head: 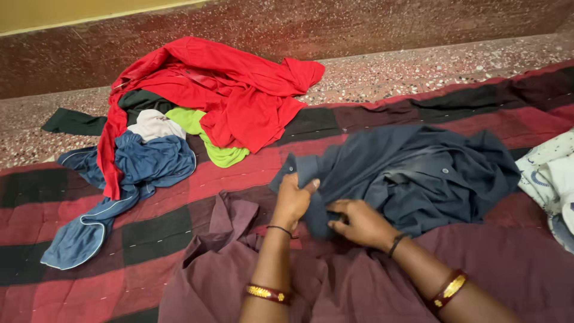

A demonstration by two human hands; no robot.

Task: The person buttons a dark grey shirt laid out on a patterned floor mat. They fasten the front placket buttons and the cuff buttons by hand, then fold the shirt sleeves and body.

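A crumpled dark blue-grey shirt (412, 173) with small buttons lies on a red and black checked blanket (149, 227). My left hand (293, 200) pinches the shirt's edge near its collar, thumb up. Just to the right, my right hand (359, 222) grips a fold of the same shirt. Both wrists wear red and gold bangles and thin black bands. Under my forearms lies a maroon garment (221, 269) with its collar pointing left.
A pile of clothes lies at the back left: a red garment (227, 90), a lime green one (206, 140), a white one (155, 124), a blue one (128, 179) and a dark green one (75, 121). White patterned cloth (553, 179) lies at the right edge. Speckled floor (418, 66) and wall lie beyond.
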